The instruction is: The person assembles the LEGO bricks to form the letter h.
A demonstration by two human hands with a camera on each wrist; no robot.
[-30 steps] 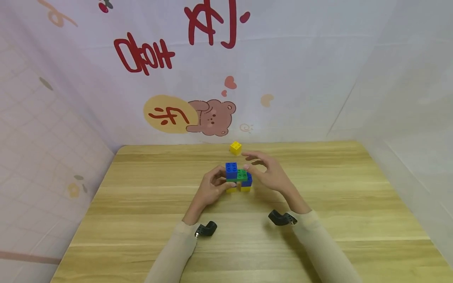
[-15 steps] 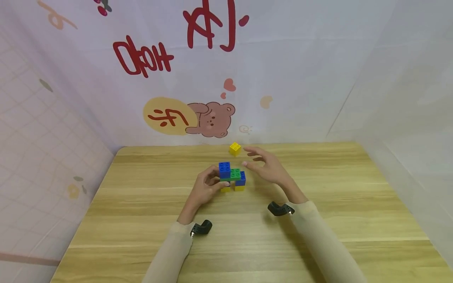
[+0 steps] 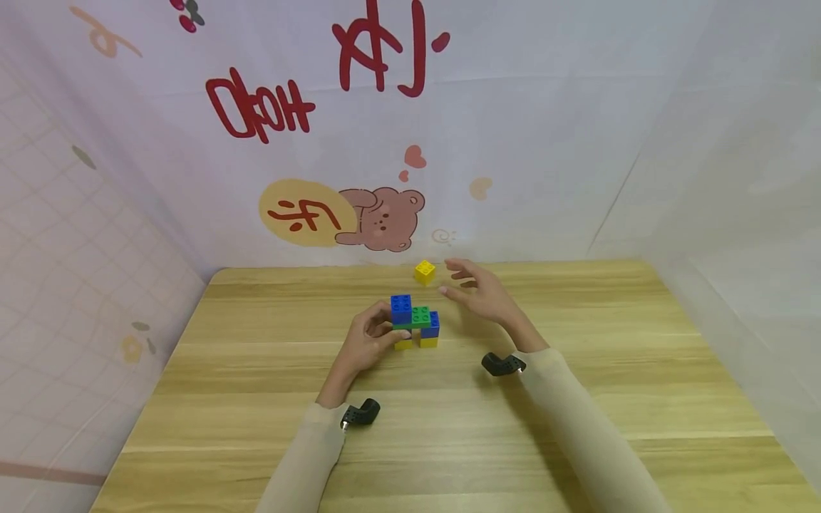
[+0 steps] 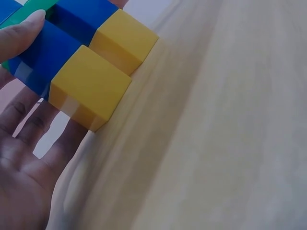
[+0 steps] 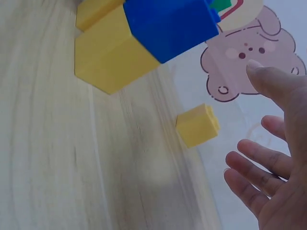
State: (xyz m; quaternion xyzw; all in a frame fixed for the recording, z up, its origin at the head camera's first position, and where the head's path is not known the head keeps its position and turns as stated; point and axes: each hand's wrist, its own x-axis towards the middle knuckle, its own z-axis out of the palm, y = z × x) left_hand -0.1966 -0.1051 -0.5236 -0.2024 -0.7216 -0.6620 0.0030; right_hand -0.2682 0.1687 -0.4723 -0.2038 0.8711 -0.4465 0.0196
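My left hand point(image 3: 364, 347) grips the left side of a small toy-brick build, thumb in front and fingers behind. Two yellow bricks point(image 4: 91, 86) form its feet, each with a blue brick point(image 3: 430, 326) on it. A flat green brick point(image 3: 420, 316) bridges them, and another blue brick point(image 3: 400, 309) is stacked on its left end. In the left wrist view, the thumb point(image 4: 24, 36) presses near where blue meets green. My right hand point(image 3: 484, 293) holds nothing, its fingers spread and slightly bent. It is beside a loose yellow brick point(image 5: 195, 125), apart from it.
The loose yellow brick lies near the back edge of the wooden table point(image 3: 449, 427). Behind the table hangs a white printed cloth point(image 3: 526, 142) with a bear and red characters. Black wrist mounts point(image 3: 503, 364) stick out inward from both sleeves.
My left hand has shifted left together with the brick build. The right hand has moved away from the build, up toward the loose yellow brick.
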